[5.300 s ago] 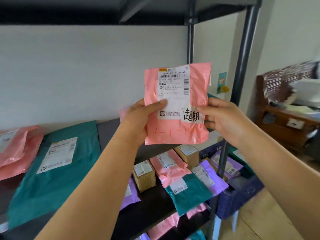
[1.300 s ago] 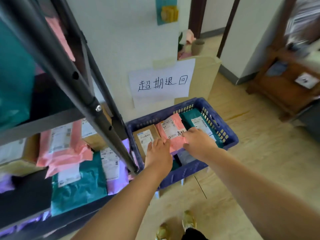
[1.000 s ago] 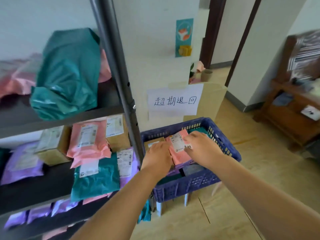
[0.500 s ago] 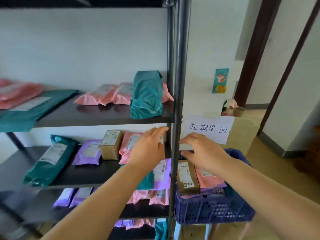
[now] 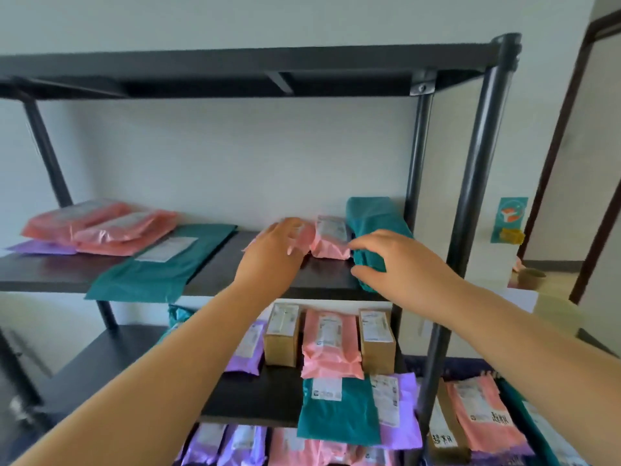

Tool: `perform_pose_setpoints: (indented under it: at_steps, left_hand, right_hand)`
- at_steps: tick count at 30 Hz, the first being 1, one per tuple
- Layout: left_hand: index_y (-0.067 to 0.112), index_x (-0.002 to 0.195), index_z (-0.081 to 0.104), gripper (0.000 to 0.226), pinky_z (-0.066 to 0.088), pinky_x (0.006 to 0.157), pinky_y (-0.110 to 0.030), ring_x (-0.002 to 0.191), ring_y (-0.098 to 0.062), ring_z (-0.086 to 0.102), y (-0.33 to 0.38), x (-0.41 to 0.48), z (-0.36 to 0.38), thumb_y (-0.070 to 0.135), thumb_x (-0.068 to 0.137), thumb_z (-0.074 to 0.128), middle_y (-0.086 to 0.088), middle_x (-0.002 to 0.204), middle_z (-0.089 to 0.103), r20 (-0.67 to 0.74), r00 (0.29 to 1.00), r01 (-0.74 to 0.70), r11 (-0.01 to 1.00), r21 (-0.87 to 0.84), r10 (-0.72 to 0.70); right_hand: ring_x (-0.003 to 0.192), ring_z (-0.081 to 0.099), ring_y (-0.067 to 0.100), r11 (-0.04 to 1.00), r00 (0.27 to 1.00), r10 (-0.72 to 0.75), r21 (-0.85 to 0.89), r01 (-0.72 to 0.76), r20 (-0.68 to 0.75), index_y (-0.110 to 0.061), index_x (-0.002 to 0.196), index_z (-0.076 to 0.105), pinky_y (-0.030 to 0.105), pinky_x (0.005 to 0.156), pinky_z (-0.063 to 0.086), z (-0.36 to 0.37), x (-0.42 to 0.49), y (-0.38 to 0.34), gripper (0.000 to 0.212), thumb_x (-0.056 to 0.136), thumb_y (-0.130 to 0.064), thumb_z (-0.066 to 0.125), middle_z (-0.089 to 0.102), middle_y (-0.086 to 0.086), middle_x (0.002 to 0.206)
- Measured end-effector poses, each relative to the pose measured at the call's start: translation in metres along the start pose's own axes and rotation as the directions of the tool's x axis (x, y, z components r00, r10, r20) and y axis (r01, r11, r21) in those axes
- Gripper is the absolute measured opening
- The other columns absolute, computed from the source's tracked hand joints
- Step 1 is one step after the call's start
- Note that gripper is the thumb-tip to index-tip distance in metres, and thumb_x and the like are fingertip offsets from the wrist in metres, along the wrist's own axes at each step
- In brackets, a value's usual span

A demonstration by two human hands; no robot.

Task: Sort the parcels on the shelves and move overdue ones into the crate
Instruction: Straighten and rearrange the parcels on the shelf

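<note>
On the upper shelf point(image 5: 215, 264) of a black rack, my left hand point(image 5: 272, 253) reaches with straight fingers onto a pink parcel point(image 5: 304, 235). A second pink parcel point(image 5: 331, 238) with a white label lies just right of it. My right hand point(image 5: 400, 260) is at the front end of a folded teal parcel point(image 5: 376, 215), thumb below and fingers above, spread and not closed on it. The blue crate point(image 5: 450, 364) shows at the bottom right, holding a pink parcel point(image 5: 484, 415) with a handwritten mark and a brown box point(image 5: 443, 428).
A flat teal mailer point(image 5: 161, 264) overhangs the upper shelf's front, with pink mailers point(image 5: 100, 227) and a purple mailer at the left. The shelf below carries brown boxes point(image 5: 282, 334) and pink, teal and purple mailers. A black rack post point(image 5: 470, 183) stands by my right arm.
Both hands left the pink parcel in the crate and rose to the upper shelf. The view lifted from the crate to the rack.
</note>
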State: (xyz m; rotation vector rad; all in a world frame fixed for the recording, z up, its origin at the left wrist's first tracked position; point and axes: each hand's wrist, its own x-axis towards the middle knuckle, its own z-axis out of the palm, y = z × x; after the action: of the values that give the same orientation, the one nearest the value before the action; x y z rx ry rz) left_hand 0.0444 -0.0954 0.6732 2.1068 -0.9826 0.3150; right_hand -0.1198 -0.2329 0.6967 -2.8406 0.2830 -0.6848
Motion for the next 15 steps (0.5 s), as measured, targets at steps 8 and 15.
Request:
perform_pose_setpoints:
  at_steps: [8,15]
  left_hand:
    - [0.022,0.140,0.044,0.044,0.047,0.095,-0.036,0.113,-0.022,0.058,-0.091,0.088,-0.037,0.024,0.096,0.049,0.000,0.133,0.057,0.164,0.978,0.134,0.991,-0.001,-0.132]
    - [0.010,0.142,0.044,0.050,0.045,0.097,-0.035,0.121,-0.030,0.054,-0.136,0.145,-0.023,0.024,0.094,0.050,-0.011,0.140,0.053,0.304,0.918,0.262,0.965,0.016,-0.255]
  right_hand:
    - [0.106,0.061,0.015,0.987,0.987,0.159,-0.021,-0.158,0.037,-0.023,0.132,0.056,0.033,0.087,0.052,0.064,0.105,-0.051,0.041,0.095,-0.042,0.056,0.062,-0.001,0.127]
    - [0.104,0.063,0.019,0.954,0.954,0.286,-0.117,-0.276,0.084,-0.018,0.130,0.053,0.039,0.091,0.054,0.108,0.158,-0.059,0.063,0.088,-0.064,0.040,0.065,0.002,0.120]
